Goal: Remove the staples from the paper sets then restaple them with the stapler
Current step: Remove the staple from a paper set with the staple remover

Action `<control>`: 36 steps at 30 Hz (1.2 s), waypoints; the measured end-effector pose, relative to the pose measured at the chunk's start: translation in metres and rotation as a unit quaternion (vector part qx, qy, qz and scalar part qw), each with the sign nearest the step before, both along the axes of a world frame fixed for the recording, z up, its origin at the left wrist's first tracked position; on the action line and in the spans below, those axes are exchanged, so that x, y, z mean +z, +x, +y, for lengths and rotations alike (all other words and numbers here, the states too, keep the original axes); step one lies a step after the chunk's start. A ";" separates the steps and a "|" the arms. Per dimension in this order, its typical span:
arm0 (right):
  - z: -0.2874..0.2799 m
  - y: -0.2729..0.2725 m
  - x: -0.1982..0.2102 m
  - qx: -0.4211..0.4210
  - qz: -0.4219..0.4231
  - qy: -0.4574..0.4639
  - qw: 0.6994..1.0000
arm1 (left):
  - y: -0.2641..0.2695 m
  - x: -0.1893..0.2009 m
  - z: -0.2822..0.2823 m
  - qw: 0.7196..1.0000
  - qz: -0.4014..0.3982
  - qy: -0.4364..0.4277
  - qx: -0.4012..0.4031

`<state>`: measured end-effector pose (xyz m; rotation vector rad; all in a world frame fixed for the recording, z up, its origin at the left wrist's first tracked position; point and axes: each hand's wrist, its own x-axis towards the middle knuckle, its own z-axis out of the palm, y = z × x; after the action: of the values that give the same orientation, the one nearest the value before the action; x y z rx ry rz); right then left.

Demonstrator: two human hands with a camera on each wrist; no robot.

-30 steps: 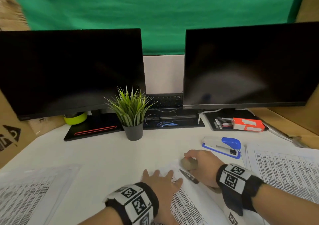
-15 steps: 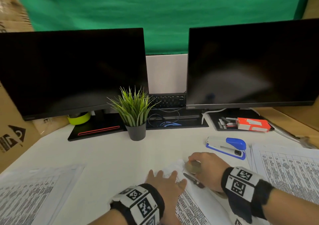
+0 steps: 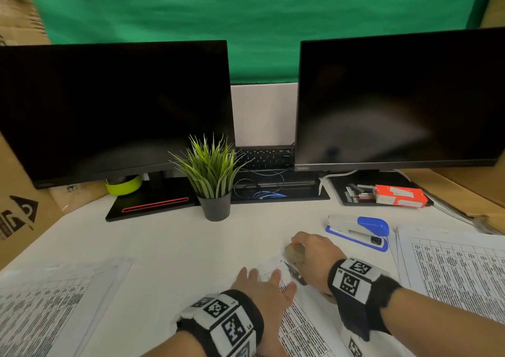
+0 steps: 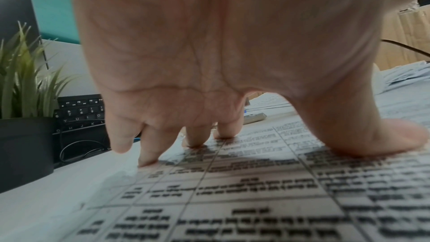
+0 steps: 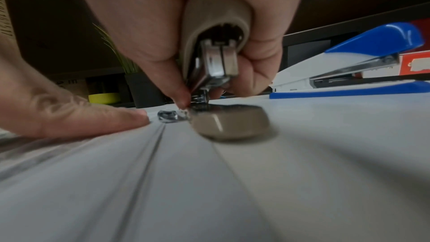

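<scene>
1. The white surface (image 3: 169, 247) is carrying everything, with two dark monitors (image 3: 114, 110) standing at its far edge.
2. A paper set (image 3: 306, 326) printed with tables is lying at the near middle of the surface; further printed sheets (image 3: 459, 272) are lying to its right and more (image 3: 41, 313) to its left.
3. The left hand (image 3: 262, 285) is resting flat on the middle paper set, its grip apart, straight fingers (image 4: 149, 155) and thumb pressing on the print.
4. The right hand (image 3: 314, 252) is bearing down on the far corner of the same set, its grip clamped on a beige staple remover (image 5: 214, 49).
5. The staple remover's metal claws are pointing down at the paper; whether they are biting a staple I cannot tell.
6. The blue and white stapler (image 3: 360, 231) is sitting just beyond the right hand, apart from it.
7. A potted plant (image 3: 213, 176) is standing between the monitors.
8. An orange box (image 3: 399, 195) is lying behind the stapler.
</scene>
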<state>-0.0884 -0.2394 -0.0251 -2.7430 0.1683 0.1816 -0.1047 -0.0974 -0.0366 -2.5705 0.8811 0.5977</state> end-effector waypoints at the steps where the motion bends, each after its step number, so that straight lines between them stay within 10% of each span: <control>1: 0.002 0.004 0.000 -0.003 -0.001 0.001 1.000 | 0.001 0.000 -0.002 1.000 0.002 0.007 0.019; 21: 0.011 0.034 0.013 -0.013 -0.008 0.018 1.000 | 0.000 0.012 -0.001 0.998 0.061 -0.002 0.020; 29: 0.004 -0.006 0.024 0.043 -0.024 0.009 0.999 | 0.015 -0.029 -0.005 0.963 -0.143 -0.195 0.119; 36: 0.003 -0.008 0.040 0.000 -0.080 0.059 0.995 | 0.012 -0.034 0.006 0.989 -0.087 -0.075 0.089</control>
<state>-0.0965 -0.2366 0.0148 -2.6255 0.1102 -0.0271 -0.0923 -0.0913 -0.0704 -2.8080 0.6666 0.3598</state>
